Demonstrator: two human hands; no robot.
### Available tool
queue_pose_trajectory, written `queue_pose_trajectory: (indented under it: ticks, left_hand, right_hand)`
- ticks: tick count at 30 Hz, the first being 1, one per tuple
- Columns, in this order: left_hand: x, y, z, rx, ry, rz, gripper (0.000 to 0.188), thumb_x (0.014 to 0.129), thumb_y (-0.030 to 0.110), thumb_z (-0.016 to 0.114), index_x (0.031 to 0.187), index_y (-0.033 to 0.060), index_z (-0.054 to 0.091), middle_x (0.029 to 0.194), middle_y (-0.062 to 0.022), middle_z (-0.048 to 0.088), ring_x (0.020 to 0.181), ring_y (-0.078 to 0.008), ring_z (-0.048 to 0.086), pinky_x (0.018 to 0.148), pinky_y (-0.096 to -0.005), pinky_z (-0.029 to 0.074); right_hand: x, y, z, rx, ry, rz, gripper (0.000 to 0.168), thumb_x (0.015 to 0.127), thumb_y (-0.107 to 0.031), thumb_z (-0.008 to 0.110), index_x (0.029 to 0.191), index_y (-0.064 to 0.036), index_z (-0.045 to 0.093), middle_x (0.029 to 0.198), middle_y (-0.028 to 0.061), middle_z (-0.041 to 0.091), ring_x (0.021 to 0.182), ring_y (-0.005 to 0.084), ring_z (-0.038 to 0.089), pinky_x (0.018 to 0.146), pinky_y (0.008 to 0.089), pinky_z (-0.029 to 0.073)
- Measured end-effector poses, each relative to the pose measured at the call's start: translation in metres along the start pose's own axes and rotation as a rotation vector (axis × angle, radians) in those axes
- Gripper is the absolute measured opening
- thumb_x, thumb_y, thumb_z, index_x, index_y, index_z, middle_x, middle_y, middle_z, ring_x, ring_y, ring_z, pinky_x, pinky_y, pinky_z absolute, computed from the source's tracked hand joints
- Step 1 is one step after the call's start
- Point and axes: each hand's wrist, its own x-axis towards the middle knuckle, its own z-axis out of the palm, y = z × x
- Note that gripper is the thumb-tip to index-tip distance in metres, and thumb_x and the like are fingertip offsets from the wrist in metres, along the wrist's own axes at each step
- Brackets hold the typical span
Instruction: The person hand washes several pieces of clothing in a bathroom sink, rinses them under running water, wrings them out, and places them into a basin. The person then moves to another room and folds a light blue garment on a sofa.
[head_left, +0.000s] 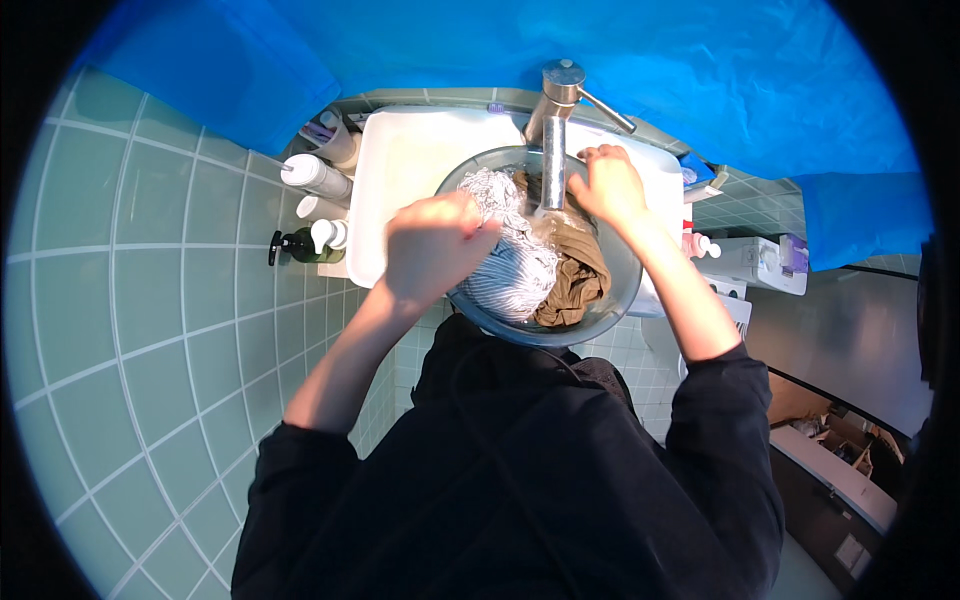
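Note:
A round translucent basin (624, 289) rests over a white sink (390, 157), under the spout of a metal mixer faucet (553, 161). Inside it lie a bunched blue-and-white striped cloth (514, 277) on the left and a crumpled brown cloth (581, 259) on the right. Water seems to run from the spout onto them. My left hand (435, 236), slightly blurred, is over the basin's left side by the striped cloth; its fingertips are partly hidden. My right hand (611, 184) is at the basin's upper right rim, fingers spread, beside the faucet, with no cloth in it.
Left of the sink stand a dark green pump bottle (304, 244), a white lidded container (311, 174) and a cup with brushes (330, 139). On the right are a pink pump bottle (697, 245) and a white box (750, 261). Blue sheeting (487, 45) hangs behind the faucet.

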Motion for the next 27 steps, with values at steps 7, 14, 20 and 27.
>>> queue_pose_trajectory:
  ticks: [7, 14, 20, 27]
  left_hand:
    - [0.022, -0.004, 0.097, 0.263, 0.003, 0.284, 0.084, 0.076, 0.049, 0.056, 0.132, -0.0129, 0.042, 0.141, -0.0330, 0.035, 0.136, -0.0466, 0.027, 0.111, -0.0576, 0.016]
    - [0.035, -0.005, 0.099, 0.336, -0.064, 0.365, 0.078, 0.080, 0.044, 0.052, 0.129, -0.0155, 0.039, 0.142, -0.0350, 0.030, 0.135, -0.0459, 0.023, 0.110, -0.0567, 0.011]
    - [0.045, -0.015, 0.115, 0.321, -0.180, 0.375, 0.074, 0.083, 0.045, 0.046, 0.127, -0.0146, 0.040, 0.140, -0.0353, 0.031, 0.139, -0.0438, 0.015, 0.110, -0.0573, 0.001]
    - [0.060, -0.020, 0.070, 0.001, -0.008, 0.311, 0.055, 0.079, 0.039, 0.062, 0.113, -0.0040, 0.055, 0.121, -0.0249, 0.055, 0.115, -0.0360, 0.050, 0.098, -0.0453, 0.036]
  right_hand:
    - [-0.062, -0.060, -0.029, 0.202, -0.108, -0.297, 0.056, 0.075, -0.016, 0.063, 0.123, 0.009, 0.050, 0.131, 0.0309, 0.042, 0.128, 0.0470, 0.039, 0.107, 0.0538, 0.032]
    - [-0.071, -0.050, 0.000, 0.240, -0.300, -0.206, 0.073, 0.080, -0.019, 0.057, 0.142, 0.006, 0.027, 0.148, 0.0327, 0.020, 0.139, 0.0462, 0.022, 0.113, 0.0521, 0.022]
    - [-0.066, -0.049, 0.009, 0.186, -0.396, -0.104, 0.078, 0.079, -0.020, 0.056, 0.147, -0.001, 0.022, 0.152, 0.0277, 0.016, 0.142, 0.0419, 0.017, 0.116, 0.0485, 0.017]
    - [-0.061, -0.033, -0.041, 0.340, -0.016, 0.032, 0.054, 0.072, -0.020, 0.067, 0.119, 0.002, 0.053, 0.125, 0.0280, 0.052, 0.115, 0.0395, 0.054, 0.097, 0.0438, 0.044]
